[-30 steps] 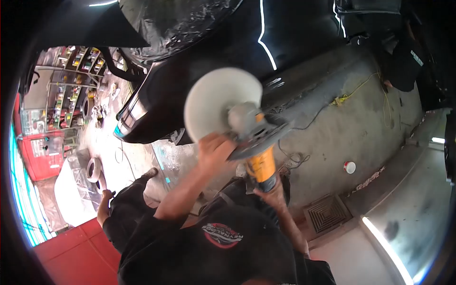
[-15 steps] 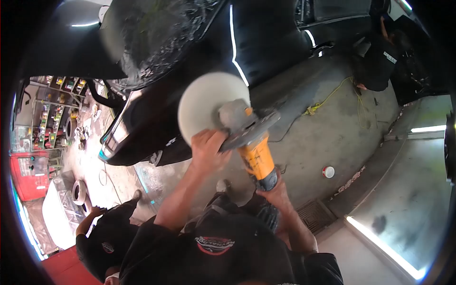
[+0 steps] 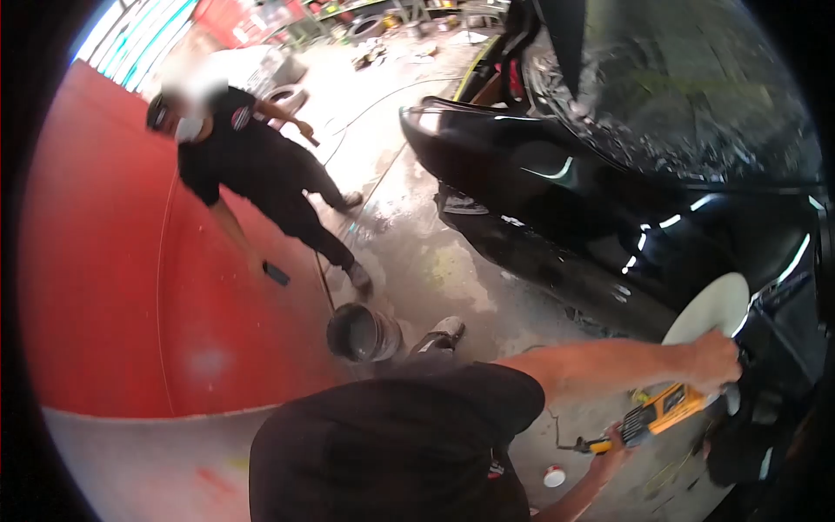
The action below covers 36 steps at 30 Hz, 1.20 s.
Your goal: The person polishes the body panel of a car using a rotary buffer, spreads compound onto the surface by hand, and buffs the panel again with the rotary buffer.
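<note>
Near the right side, a yellow and black power polisher (image 3: 677,407) with a large pale round pad (image 3: 715,306) is held in both hands. My left hand (image 3: 713,358) is closed at the tool's head, beside the pad. Lower down, my right hand (image 3: 616,448) wraps round the rear handle. The pad is close to the glossy black car body (image 3: 600,226); whether they touch cannot be made out.
Another person (image 3: 261,174) in dark clothes stands at the upper left, a dark object (image 3: 276,273) in one hand. A bucket (image 3: 357,333) sits by the red wall (image 3: 96,244). A white tub (image 3: 554,476) and a tire (image 3: 287,97) are on the floor.
The view has swung left, so the polisher and both hands now appear at the lower right. The other person now shows almost in full, with the bucket newly in view.
</note>
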Motion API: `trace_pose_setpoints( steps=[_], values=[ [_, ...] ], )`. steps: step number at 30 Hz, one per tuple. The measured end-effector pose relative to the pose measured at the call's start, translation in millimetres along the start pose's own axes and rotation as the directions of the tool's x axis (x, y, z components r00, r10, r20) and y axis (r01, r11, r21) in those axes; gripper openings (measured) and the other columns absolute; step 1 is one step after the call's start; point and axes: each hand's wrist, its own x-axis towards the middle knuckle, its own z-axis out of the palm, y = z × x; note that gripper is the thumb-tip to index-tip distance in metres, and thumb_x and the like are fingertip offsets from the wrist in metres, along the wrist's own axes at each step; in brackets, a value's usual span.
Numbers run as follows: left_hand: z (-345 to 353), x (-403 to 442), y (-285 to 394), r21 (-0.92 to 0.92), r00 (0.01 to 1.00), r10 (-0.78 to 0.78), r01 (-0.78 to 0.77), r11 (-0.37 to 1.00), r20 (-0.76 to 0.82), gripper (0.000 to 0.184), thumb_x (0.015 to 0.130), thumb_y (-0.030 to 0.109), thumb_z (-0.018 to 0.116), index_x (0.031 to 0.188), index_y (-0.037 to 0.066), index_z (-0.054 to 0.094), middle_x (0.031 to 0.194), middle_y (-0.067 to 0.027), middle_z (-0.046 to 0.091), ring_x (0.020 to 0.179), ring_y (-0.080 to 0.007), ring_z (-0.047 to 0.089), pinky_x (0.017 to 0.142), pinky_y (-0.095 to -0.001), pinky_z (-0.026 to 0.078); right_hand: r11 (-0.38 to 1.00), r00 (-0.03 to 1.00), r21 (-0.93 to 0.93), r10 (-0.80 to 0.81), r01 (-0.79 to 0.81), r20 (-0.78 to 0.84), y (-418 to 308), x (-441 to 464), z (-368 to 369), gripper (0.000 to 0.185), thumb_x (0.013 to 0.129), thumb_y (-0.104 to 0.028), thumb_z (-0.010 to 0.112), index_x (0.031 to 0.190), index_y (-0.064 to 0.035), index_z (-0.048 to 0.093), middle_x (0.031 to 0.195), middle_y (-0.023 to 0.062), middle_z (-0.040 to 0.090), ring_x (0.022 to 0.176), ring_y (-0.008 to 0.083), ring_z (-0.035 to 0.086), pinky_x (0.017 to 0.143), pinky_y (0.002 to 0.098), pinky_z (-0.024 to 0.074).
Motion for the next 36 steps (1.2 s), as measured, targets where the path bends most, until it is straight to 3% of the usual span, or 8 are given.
trace_pose_setpoints(
  steps=[13, 16, 21, 23, 26, 32, 35, 36],
  values=[
    [-75.9, -179.0, 21.0, -0.167, 0.962, -0.117, 0.077, 0.983, -0.247, 0.030, 0.053, 0.021, 0.078, 0.073, 0.009, 0.059, 0.064, -0.0089, 0.062, 0.062, -0.0347, 0.064, 0.053, -0.0473, 0.045, 0.957, 0.977, -0.254, 0.176, -0.140, 0.122, 33.1, -103.9, 42.6, 0.067, 0.067, 0.009, 0.076, 0.127, 0.0010, 0.046, 0.095, 0.0099, 0.067, 0.084, 0.0186, 0.064, 0.080, 0.0316, 0.0535],
    [-100.6, -201.3, 22.6, -0.227, 0.927, -0.207, 0.138, 0.964, -0.313, 0.030, 0.054, 0.020, 0.078, 0.073, 0.008, 0.058, 0.064, -0.0095, 0.062, 0.062, -0.0359, 0.063, 0.053, -0.0477, 0.045, 0.949, 0.933, -0.271, 0.237, -0.162, 0.272, 35.6, -105.5, 36.3, 0.085, 0.068, 0.006, 0.080, 0.139, 0.0001, 0.035, 0.114, 0.0148, 0.061, 0.101, 0.0240, 0.061, 0.096, 0.0394, 0.0497],
    [-140.3, -234.0, 27.9, -0.360, 0.819, -0.322, 0.154, 0.920, -0.475, 0.028, 0.057, 0.020, 0.078, 0.072, 0.008, 0.057, 0.064, -0.0099, 0.061, 0.062, -0.0376, 0.062, 0.053, -0.0485, 0.046, 0.930, 0.946, -0.366, 0.155, -0.043, 0.283, 16.0, -121.8, 51.9, 0.100, 0.065, 0.004, 0.084, 0.147, 0.0013, 0.027, 0.128, 0.0177, 0.055, 0.109, 0.0256, 0.057, 0.099, 0.0399, 0.0476],
    [-164.2, -245.9, 29.0, -0.367, 0.804, -0.336, 0.159, 0.916, -0.490, 0.027, 0.058, 0.017, 0.078, 0.071, 0.007, 0.056, 0.064, -0.0095, 0.061, 0.063, -0.0372, 0.062, 0.054, -0.0483, 0.046, 0.920, 0.940, -0.360, -0.025, 0.155, 0.339, 19.6, -125.6, 55.3, 0.102, 0.064, 0.004, 0.084, 0.148, 0.0015, 0.026, 0.129, 0.0184, 0.053, 0.110, 0.0269, 0.056, 0.100, 0.0400, 0.0469],
    [-191.1, -269.3, 19.3, -0.364, 0.805, -0.331, 0.154, 0.918, -0.493, 0.027, 0.057, 0.013, 0.078, 0.070, 0.007, 0.055, 0.064, -0.0098, 0.061, 0.063, -0.0367, 0.062, 0.054, -0.0474, 0.046, 0.879, 0.945, -0.471, 0.090, 0.072, 0.314, 10.7, -142.5, 73.0, 0.106, 0.062, 0.005, 0.083, 0.150, 0.0019, 0.023, 0.133, 0.0199, 0.050, 0.110, 0.0293, 0.056, 0.101, 0.0402, 0.0458],
    [-247.8, -314.9, -10.3, -0.388, 0.784, -0.358, 0.164, 0.907, -0.507, 0.022, 0.058, 0.009, 0.076, 0.068, 0.007, 0.056, 0.062, -0.0124, 0.060, 0.062, -0.0370, 0.062, 0.056, -0.0466, 0.047, 0.973, 0.930, -0.230, 0.095, -0.012, 0.354, 13.3, -206.9, 138.1, 0.106, 0.066, 0.001, 0.081, 0.152, 0.0011, 0.020, 0.139, 0.0206, 0.045, 0.111, 0.0318, 0.057, 0.100, 0.0417, 0.0468],
    [-274.5, -337.6, -25.6, -0.411, 0.772, -0.396, 0.191, 0.891, -0.498, 0.019, 0.059, 0.009, 0.075, 0.068, 0.007, 0.058, 0.062, -0.0134, 0.060, 0.062, -0.0373, 0.062, 0.057, -0.0469, 0.047, 0.999, 0.939, -0.026, 0.041, -0.034, 0.341, 2.5, -243.9, 182.3, 0.091, 0.077, -0.018, 0.074, 0.150, -0.0042, 0.023, 0.101, 0.0154, 0.063, 0.084, 0.0221, 0.065, 0.077, 0.0357, 0.0549],
    [-281.1, -344.4, -30.6, -0.420, 0.766, -0.410, 0.202, 0.885, -0.495, 0.019, 0.059, 0.009, 0.075, 0.068, 0.007, 0.058, 0.062, -0.0134, 0.060, 0.062, -0.0373, 0.062, 0.057, -0.0469, 0.048, 0.999, 0.945, 0.029, 0.020, -0.031, 0.326, 2.9, -251.4, 194.2, 0.086, 0.079, -0.025, 0.072, 0.149, -0.0037, 0.026, 0.103, 0.0153, 0.063, 0.085, 0.0228, 0.064, 0.077, 0.0367, 0.0548]
  ],
)
